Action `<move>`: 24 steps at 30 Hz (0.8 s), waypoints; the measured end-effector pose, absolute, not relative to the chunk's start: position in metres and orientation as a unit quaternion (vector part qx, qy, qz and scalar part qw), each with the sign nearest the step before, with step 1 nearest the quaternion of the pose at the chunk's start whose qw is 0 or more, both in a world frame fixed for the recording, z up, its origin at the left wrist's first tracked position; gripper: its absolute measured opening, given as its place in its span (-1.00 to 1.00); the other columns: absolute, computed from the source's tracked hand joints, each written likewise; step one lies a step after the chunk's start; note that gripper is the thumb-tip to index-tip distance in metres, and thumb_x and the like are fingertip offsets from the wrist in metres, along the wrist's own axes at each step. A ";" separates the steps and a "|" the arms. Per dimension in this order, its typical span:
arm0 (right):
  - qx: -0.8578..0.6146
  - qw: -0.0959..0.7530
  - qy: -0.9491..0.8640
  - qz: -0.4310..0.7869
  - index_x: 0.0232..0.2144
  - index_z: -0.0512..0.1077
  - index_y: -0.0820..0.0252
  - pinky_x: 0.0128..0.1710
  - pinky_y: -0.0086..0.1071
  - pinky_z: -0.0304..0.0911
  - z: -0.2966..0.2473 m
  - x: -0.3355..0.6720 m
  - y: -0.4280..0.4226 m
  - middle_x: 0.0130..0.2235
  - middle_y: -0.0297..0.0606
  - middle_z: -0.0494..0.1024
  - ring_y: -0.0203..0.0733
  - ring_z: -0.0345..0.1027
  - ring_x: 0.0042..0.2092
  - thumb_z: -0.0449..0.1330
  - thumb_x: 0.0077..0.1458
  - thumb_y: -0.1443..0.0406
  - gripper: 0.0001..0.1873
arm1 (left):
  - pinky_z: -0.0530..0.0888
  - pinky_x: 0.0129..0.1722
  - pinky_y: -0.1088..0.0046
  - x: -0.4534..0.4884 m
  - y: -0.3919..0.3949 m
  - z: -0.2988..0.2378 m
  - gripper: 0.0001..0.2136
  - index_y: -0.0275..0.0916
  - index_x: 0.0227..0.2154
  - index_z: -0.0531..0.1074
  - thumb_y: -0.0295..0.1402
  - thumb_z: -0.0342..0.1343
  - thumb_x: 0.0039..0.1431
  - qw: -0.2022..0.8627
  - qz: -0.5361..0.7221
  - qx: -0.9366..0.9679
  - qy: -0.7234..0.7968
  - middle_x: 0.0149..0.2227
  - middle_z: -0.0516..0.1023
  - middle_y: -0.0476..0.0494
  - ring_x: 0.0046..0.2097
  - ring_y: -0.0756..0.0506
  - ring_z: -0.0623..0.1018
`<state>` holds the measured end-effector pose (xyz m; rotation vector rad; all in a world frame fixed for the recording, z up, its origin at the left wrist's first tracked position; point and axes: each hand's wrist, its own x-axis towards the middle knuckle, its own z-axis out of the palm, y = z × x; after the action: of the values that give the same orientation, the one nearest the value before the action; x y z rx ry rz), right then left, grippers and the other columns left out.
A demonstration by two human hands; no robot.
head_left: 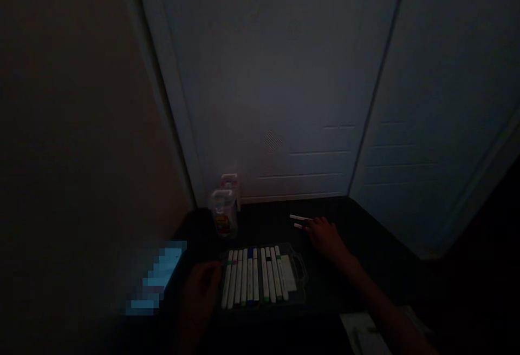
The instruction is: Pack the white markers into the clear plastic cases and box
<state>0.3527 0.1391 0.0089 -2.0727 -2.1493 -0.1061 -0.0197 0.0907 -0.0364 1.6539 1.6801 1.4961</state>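
In the dim light my right hand [323, 235] reaches over the far right of the dark table. Its fingers are bent down over the right ends of two white markers, an upper marker [299, 217] and a lower marker [299, 227]. They seem to pinch the lower one. A clear plastic case [301, 284] lies in front of me with several white markers [249, 276] side by side in two groups. Beside the case's left edge is my left hand [201, 284], its fingers curled in; whatever they may hold is hidden in shadow.
Two clear plastic containers, a nearer container [224, 214] with a label and a farther container [231, 182], stand at the back left of the table [264, 222]. A pixelated bright patch [158, 276] is at left. Pale walls close in the back.
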 end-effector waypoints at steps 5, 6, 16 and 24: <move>-0.672 0.079 -0.737 -0.003 0.00 0.58 0.26 0.04 -0.17 0.34 0.013 0.352 0.132 0.10 0.11 0.59 0.08 0.51 0.07 -0.02 0.44 0.30 -0.62 | 0.64 -0.23 0.12 -0.020 0.090 -0.038 -0.49 -0.19 -0.31 0.62 0.19 0.15 0.05 0.183 0.526 0.580 0.595 -0.26 0.70 -0.26 -0.25 -0.29 0.68; -0.671 0.092 -0.736 0.005 0.00 0.58 0.26 0.04 -0.18 0.35 0.011 0.351 0.131 0.09 0.11 0.59 0.07 0.53 0.06 -0.03 0.44 0.29 -0.61 | 0.64 -0.23 0.12 -0.020 0.090 -0.038 -0.50 -0.19 -0.31 0.62 0.19 0.15 0.05 0.185 0.524 0.579 0.596 -0.26 0.70 -0.26 -0.25 -0.29 0.68; -0.519 0.447 -0.609 0.400 0.07 0.57 0.24 0.00 -0.14 0.43 -0.002 0.328 0.110 0.01 -0.05 0.68 0.03 0.57 -0.02 0.25 0.19 -0.01 -0.45 | 0.61 -0.28 0.19 -0.019 0.088 -0.036 -0.61 -0.19 -0.31 0.60 0.05 0.13 0.12 0.173 0.521 0.598 0.584 -0.27 0.67 -0.23 -0.28 -0.24 0.65; -0.459 0.518 -0.418 0.588 -0.14 0.67 0.13 -0.22 -0.38 0.40 0.007 0.313 0.090 -0.14 -0.20 0.72 -0.21 0.54 -0.25 0.51 -0.13 0.04 -0.50 | 0.60 -0.28 0.22 -0.018 0.084 -0.036 -0.65 -0.18 -0.29 0.60 0.00 0.13 0.15 0.169 0.525 0.598 0.582 -0.25 0.67 -0.22 -0.26 -0.23 0.65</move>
<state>0.3126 0.0895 0.0066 -1.1022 -1.0040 1.4118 -0.0180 0.0837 -0.0361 1.6986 1.6546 1.4927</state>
